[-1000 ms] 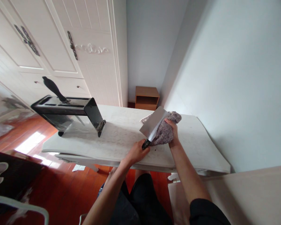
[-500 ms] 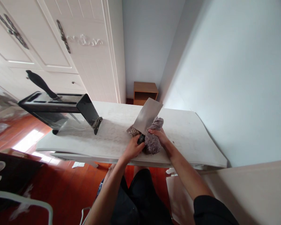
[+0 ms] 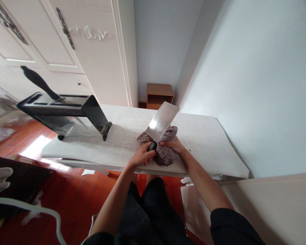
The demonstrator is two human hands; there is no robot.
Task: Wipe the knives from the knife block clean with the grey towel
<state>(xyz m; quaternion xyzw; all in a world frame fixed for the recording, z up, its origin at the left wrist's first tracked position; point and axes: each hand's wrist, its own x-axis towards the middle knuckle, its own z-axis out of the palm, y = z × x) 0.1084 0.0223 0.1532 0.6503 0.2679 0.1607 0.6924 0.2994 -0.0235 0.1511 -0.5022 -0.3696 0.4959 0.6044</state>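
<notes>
Held by its black handle in my left hand (image 3: pixel 142 155), a cleaver (image 3: pixel 162 119) points its broad, shiny blade up and away from me. My right hand (image 3: pixel 175 145) is closed round a bunched grey-purple cloth (image 3: pixel 166 154), which presses against the blade's lower right side near the handle. A patch of brown patterned cloth (image 3: pixel 144 137) shows under the blade on the left; whether it is part of the same cloth I cannot tell. Both hands are over the front edge of a white table (image 3: pixel 122 136).
On the table's left stands a black knife block (image 3: pixel 73 110) with one black-handled knife (image 3: pixel 40 82) in its top. Behind are a white wardrobe (image 3: pixel 97 68) and a small wooden cabinet (image 3: pixel 160 89). A pale wall (image 3: pixel 257 85) bounds the right side.
The cleaver has tilted slightly, and its blade now catches a bright reflection. My left hand has shifted a little to the left on the handle. The whole view has moved slightly.
</notes>
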